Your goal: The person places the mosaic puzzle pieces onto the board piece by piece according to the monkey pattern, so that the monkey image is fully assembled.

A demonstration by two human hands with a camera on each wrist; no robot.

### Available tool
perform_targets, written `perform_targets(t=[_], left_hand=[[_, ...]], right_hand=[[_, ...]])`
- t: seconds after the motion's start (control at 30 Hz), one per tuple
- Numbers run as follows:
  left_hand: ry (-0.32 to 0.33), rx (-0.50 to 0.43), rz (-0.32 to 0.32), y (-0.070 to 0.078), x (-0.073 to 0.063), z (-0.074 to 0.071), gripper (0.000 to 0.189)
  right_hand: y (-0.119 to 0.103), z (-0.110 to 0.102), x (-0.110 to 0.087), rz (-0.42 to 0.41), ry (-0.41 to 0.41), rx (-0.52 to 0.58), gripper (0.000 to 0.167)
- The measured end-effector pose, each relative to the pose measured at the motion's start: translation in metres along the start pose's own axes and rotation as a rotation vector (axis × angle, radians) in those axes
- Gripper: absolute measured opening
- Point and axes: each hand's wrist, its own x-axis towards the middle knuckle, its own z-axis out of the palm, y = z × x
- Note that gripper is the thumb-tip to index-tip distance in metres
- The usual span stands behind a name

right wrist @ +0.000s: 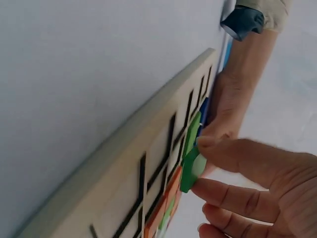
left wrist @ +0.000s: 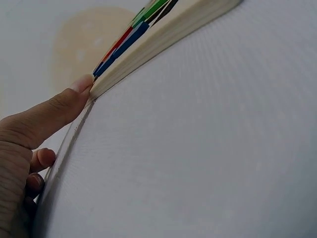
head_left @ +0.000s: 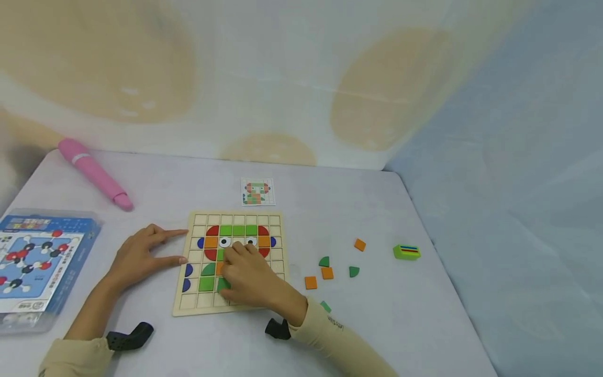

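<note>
A wooden grid board (head_left: 188,309) bears a figure made of flat coloured tiles, with round eyes (head_left: 225,242) and red corner pieces (head_left: 213,230). My right hand (head_left: 254,275) reaches over its lower middle and covers part of the pattern. In the right wrist view, thumb and index finger pinch a green tile (right wrist: 193,168) low at the board, beside an orange tile (right wrist: 171,183) and another green tile (right wrist: 192,131). My left hand (head_left: 141,256) has index finger and thumb stretched out, their tips at the board's left edge. The left wrist view shows the thumb (left wrist: 64,106) against that side.
A small pattern card (head_left: 258,191) lies behind the board. Loose orange tiles (head_left: 311,283) and green quarter-round tiles (head_left: 324,261) are scattered to the right, near a lime-green block (head_left: 407,252). A blue boxed set (head_left: 42,267) and a pink cylindrical item (head_left: 96,175) occupy the left side.
</note>
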Motion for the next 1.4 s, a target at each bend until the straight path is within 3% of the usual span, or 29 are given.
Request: perform_targets(t=[0.2,0.37,0.53,0.67,0.8,0.93,1.07,1.2,1.4], left_hand=[[0.014,0.006,0.009,0.002,0.000,-0.001,0.067],[0.033,0.016,0.019,0.001,0.000,-0.004,0.066],[0.025,0.009,-0.010,-0.001,-0.004,-0.004,0.067],[0.020,0.012,-0.025,-0.002,-0.006,-0.003,0.069],[0.028,0.016,-0.025,-0.003,-0.008,-0.004,0.068],[0.030,0.009,-0.017,-0.003,-0.008,-0.004,0.068],[0.030,0.009,-0.011,-0.001,-0.006,-0.004,0.068],[0.031,0.011,-0.005,-0.001,-0.004,-0.003,0.068],[0.026,0.009,0.000,0.000,0.000,0.001,0.068]], right_hand=[[-0.008,0.006,0.007,0.072,-0.016,0.051,0.012],[-0.011,0.011,0.009,0.130,0.003,0.143,0.014],[-0.011,0.011,0.005,0.142,-0.001,0.127,0.018],[0.004,0.001,-0.016,0.187,-0.009,0.159,0.022],[0.036,-0.009,-0.052,0.263,-0.033,0.202,0.021],[0.066,-0.006,-0.093,0.315,-0.028,0.186,0.023],[0.082,0.005,-0.123,0.342,-0.033,0.203,0.026],[0.086,0.014,-0.134,0.348,-0.022,0.246,0.024],[0.087,0.018,-0.133,0.300,0.027,0.235,0.019]])
